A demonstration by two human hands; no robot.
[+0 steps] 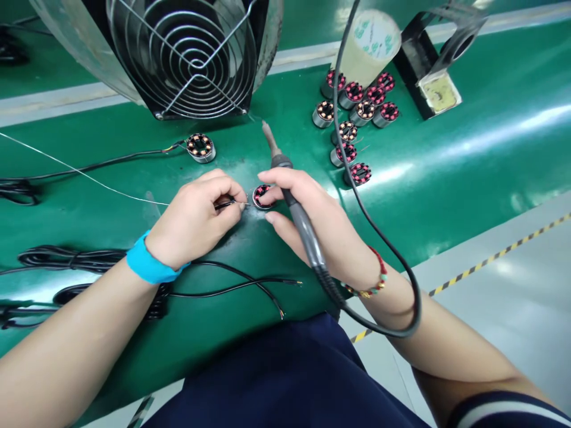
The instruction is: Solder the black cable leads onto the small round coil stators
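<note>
My left hand [205, 205], with a blue band at its wrist, is closed in a pinch. Between its fingers are a thin silvery solder wire [113, 188], which runs in from the left, and the end of a black cable [224, 205]. Just right of those fingertips stands a small motor stator [261, 197] with red windings. My right hand [312, 220] grips a soldering iron [303, 229] across the palm, its tip pointing up and away from the stator. Fingers of that hand reach to the stator's right side and partly cover it.
A fan [196, 62] with a wire guard stands at the back. Several stators [352, 95] cluster by a translucent cylinder [372, 44], left of an iron stand [428, 77]. A cabled stator [200, 147] sits left. Black cables [75, 260] lie front left; the iron's cord [370, 220] loops right.
</note>
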